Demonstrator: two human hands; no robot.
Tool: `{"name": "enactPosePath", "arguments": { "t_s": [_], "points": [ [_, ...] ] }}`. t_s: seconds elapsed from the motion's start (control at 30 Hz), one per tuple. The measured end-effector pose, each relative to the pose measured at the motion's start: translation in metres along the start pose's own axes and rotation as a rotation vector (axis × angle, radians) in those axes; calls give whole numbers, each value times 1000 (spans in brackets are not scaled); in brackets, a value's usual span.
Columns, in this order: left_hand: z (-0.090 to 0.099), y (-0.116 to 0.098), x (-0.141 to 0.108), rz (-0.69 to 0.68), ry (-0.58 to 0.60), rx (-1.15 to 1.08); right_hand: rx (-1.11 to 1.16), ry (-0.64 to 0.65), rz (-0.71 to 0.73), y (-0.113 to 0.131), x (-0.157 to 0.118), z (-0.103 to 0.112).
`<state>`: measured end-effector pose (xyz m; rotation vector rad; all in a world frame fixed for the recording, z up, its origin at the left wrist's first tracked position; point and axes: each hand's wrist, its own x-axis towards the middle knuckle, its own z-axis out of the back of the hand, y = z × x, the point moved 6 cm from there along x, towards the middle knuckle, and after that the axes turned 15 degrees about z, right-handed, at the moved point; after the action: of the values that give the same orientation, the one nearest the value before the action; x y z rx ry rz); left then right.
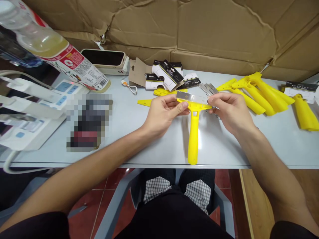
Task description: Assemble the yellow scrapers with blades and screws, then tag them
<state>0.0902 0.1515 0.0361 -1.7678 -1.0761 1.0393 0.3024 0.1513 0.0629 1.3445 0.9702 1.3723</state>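
Over the table's middle, a yellow scraper handle [193,136] hangs upright, its wide T-shaped head towards the far side. My left hand [163,111] is closed on the left end of that head, thumb on top. A flat metal scraper blade [191,97] lies along the head's far edge. Its right end is pinched between the thumb and fingers of my right hand [229,108]. Several more blades [208,89] lie just beyond my right hand. Small shiny screws [216,113] show partly under its fingers. A yellow plastic strip [144,103] is half hidden by my left hand.
Yellow scraper handles [264,93] are piled at the right, with another handle [306,113] farther right. Black-and-white cardboard packages [169,74] lie at the back. On the left stand a bottle [82,66], a power strip [32,129] and a blurred-out phone [89,122]. Cardboard [199,30] walls the rear.
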Motion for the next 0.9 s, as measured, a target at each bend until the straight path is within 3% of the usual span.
{"name": "enactPosePath", "arguments": {
  "t_s": [0.2,0.33,0.7,0.9],
  "points": [
    [-2,-1,-2,3,0,8,-66,-6,1,-5,1,7],
    [-3,-2,-5,17,-12,24,-116,68,10,-5,2,5],
    [-5,0,-5,96,-33,-9,-16,149,-34,4,-2,-8],
    [0,3,-2,120,-78,-31,-16,143,-66,-5,-3,-10]
  ]
}}
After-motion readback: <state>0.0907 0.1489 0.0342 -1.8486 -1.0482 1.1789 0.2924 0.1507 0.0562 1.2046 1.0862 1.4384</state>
